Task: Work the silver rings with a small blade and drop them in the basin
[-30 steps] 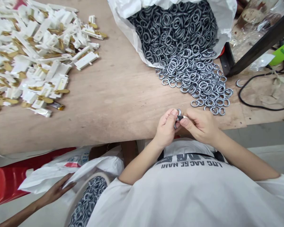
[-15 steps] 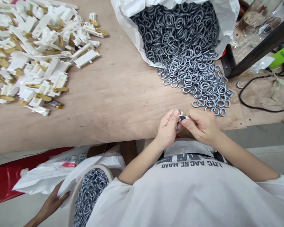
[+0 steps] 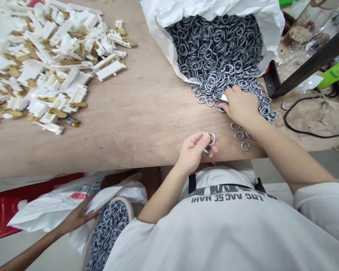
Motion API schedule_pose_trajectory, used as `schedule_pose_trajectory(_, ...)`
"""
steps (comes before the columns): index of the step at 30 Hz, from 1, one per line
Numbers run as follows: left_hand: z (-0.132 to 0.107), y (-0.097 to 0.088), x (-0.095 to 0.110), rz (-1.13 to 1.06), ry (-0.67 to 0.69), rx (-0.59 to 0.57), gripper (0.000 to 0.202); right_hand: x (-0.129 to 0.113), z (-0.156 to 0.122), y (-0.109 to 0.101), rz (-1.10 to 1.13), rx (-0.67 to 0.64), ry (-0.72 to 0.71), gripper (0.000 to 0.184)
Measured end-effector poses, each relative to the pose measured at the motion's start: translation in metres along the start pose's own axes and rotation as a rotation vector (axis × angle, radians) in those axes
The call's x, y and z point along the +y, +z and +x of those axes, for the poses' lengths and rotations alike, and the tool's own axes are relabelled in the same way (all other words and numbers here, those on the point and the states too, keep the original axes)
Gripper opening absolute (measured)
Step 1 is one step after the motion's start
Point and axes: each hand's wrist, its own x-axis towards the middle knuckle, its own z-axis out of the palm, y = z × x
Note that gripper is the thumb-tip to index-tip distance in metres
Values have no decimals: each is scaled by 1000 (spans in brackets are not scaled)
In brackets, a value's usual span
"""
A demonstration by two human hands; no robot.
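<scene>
In the head view, a worker's left hand (image 3: 194, 149) pinched a steel-grey ring (image 3: 214, 140) between thumb and bent fingers near the edge of a wooden bench (image 3: 124, 124), a second ring (image 3: 206, 150) showing just below. The right hand (image 3: 241, 105), thumb and fingers closed on a small pale-handled tool (image 3: 223, 98), was at the front of a loose pile of rings (image 3: 211, 81) spilling from a white sack (image 3: 158, 41). A few rings lay apart, nearer the bench edge.

The worker's white shirt (image 3: 226, 237) carried dark capitals, upside down to the camera, reading "LOG AAGSE NAHI"; larger letters beside them were partly lost in the folds. On the left of the bench were heaped white plastic pieces (image 3: 56, 52) with brass-coloured tabs. Below, another person's hand (image 3: 80, 214) touched a white bag (image 3: 51, 207) whose blue and red print was illegible, beside a tub (image 3: 131, 212) of similar rings. Pale marks on a bright green object (image 3: 335, 73) at far right were too small to read.
</scene>
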Motion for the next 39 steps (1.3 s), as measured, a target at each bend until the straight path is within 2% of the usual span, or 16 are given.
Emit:
schedule_pose_trajectory(4, 7, -14, 4, -54, -23, 107, 39, 6, 12, -2, 16, 20, -18, 29)
schedule_pose_trajectory(7, 16, -18, 6, -140, -40, 162, 32, 14, 2, -10, 152, 20, -6, 32)
schedule_pose_trajectory(9, 22, -13, 4, -179, -43, 180, 33, 13, -14, -14, 438, -10, 21, 36)
schedule_pose_trajectory(12, 29, 4, -1, -159, -18, 182, 37, -3, -46, -13, 1032, -128, 125, 35)
schedule_pose_trajectory(14, 31, 16, -8, -117, 35, 157, 39, -17, -67, -8, 1275, -215, 160, 38)
schedule_pose_trajectory(16, 32, 25, -14, -91, 96, 141, 42, -28, -82, -3, 1411, -208, 199, 39)
schedule_pose_trajectory(19, 34, 29, -19, -104, 166, 168, 42, -36, -91, 3, 1487, -176, 238, 37)
schedule_pose_trajectory(23, 37, 21, -16, -96, 204, 237, 37, -30, -90, 6, 1459, -95, 283, 35)
schedule_pose_trajectory(25, 38, 15, -13, -65, 217, 287, 36, -22, -87, 6, 1265, -64, 257, 29)
schedule_pose_trajectory(27, 38, 10, -10, -36, 225, 321, 35, -13, -83, 5, 938, -66, 209, 23)
schedule_pose_trajectory(29, 36, 8, -8, -14, 216, 309, 35, -8, -80, 0, 712, -33, 175, 23)
schedule_pose_trajectory(30, 35, 9, -7, -7, 204, 286, 35, -8, -79, -3, 715, -9, 161, 27)
schedule_pose_trajectory(32, 30, 12, -6, -6, 175, 227, 36, -14, -79, -8, 924, -9, 119, 35)
schedule_pose_trajectory(35, 24, 20, -7, -54, 109, 187, 37, -31, -83, -11, 1289, -132, 64, 39)
schedule_pose_trajectory(39, 17, 27, -9, -120, 25, 188, 40, -48, -87, -3, 1444, -102, 106, 41)
